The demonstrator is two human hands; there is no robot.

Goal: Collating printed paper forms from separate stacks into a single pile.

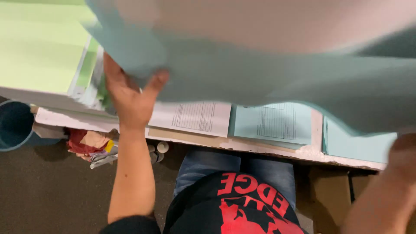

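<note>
A big, limp sheet of pale blue paper [268,73] billows blurred above the chipped white bench [277,151]. The left hand [130,97] pinches its lower left edge, thumb raised. The right hand [401,158] is blurred at its right corner; I cannot tell its grip. Flat printed forms [193,117] lie beneath.

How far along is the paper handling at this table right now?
Done: a white form and a blue form lie flat on the table. In hand: left hand and right hand lift a large blue sheet. Left: the green stack sits untouched.
</note>
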